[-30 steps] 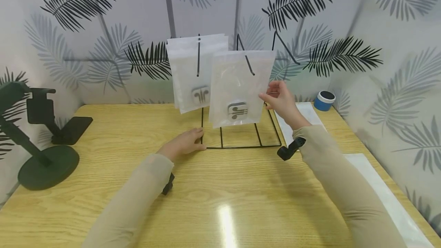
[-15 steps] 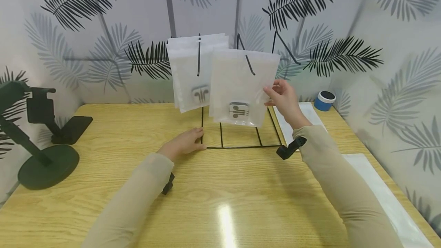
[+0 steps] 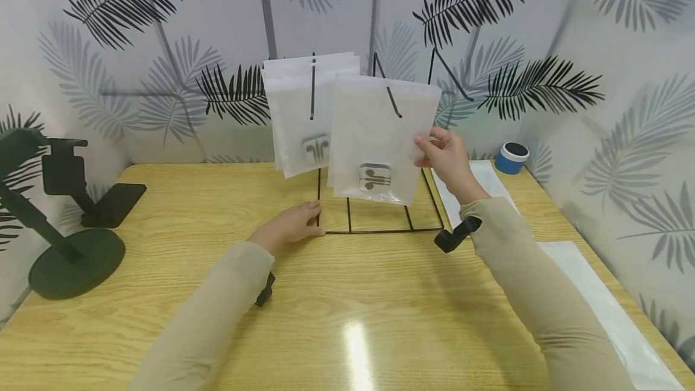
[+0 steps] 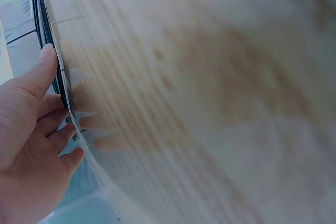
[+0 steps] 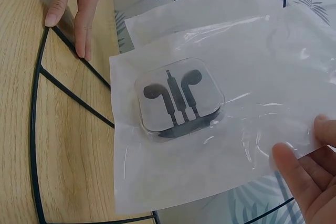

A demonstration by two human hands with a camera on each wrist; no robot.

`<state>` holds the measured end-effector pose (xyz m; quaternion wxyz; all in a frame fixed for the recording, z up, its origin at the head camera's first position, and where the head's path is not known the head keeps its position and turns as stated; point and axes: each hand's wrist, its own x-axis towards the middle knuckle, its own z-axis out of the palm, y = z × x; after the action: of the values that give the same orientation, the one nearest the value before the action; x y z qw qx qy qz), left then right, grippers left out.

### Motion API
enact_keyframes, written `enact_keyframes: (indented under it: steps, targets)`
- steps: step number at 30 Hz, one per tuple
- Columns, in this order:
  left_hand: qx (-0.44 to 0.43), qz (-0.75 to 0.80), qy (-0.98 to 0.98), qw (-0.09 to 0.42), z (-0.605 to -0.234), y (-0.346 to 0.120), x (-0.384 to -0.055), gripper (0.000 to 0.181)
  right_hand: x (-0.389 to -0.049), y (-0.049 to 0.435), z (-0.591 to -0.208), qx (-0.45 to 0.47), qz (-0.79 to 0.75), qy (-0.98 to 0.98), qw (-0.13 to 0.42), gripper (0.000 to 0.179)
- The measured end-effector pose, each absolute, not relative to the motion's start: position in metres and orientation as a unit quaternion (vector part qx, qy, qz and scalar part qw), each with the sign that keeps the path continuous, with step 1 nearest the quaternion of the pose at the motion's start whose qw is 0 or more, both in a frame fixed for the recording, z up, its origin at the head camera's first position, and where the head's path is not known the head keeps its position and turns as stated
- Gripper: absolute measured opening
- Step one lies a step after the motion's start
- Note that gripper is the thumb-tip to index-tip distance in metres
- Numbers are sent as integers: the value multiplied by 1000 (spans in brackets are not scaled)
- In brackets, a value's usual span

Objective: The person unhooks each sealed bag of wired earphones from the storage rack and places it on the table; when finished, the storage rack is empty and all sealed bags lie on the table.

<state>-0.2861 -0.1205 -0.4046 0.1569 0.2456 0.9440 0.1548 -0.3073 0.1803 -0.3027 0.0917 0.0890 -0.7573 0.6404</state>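
Observation:
My right hand (image 3: 449, 160) pinches the right edge of a white plastic bag (image 3: 369, 125) hanging on the middle hook of a black wire display rack (image 3: 380, 232). Inside the bag, low down, lies a clear case of wired earphones (image 5: 181, 98); another bag shows behind it. On the rack's left hook hang several similar bags (image 3: 293, 95), one showing its earphone case. The right hook (image 3: 452, 74) carries nothing. My left hand (image 3: 290, 222) rests at the rack's front left corner, its thumb and fingers (image 5: 83, 30) touching the base wires.
Flat white sheets lie along the right, one beside the rack (image 3: 488, 178) and one nearer (image 3: 602, 312). A blue round container (image 3: 511, 159) stands at the back right. At the left are a dark green stand (image 3: 76, 264) and a black phone holder (image 3: 67, 168).
My right hand has shifted slightly right and swung the front bag's right side a little. The bag remains on its hook. My left hand has not moved.

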Motion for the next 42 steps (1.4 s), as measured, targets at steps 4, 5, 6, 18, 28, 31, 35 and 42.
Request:
enact_keyframes:
  steps: [4,5,6,18,28,31,35,42]
  targets:
    - [249,155,943,157,-404,-121,-286,69,-307,180,-303,87,645,-753,98,30]
    - [250,156,943,157,-404,-121,-286,69,-307,180,-302,87,646,-752,99,29]
    - [251,156,943,156,-404,-121,-286,69,-307,180,-302,87,647,-751,100,28]
    - [252,152,943,156,-405,-121,-290,69,-294,182,-299,100,649,-749,88,26]
    - [248,152,944,157,-404,-121,-288,68,-278,189,-294,118,635,-759,84,29]
    - [251,154,943,156,-404,-122,-287,68,-273,191,-293,125,636,-757,84,26]
    - [251,156,942,155,-404,-122,-287,68,-266,193,-292,137,638,-753,82,22]
    - [251,153,944,152,-405,-122,-289,69,-251,197,-288,157,604,-777,83,27]
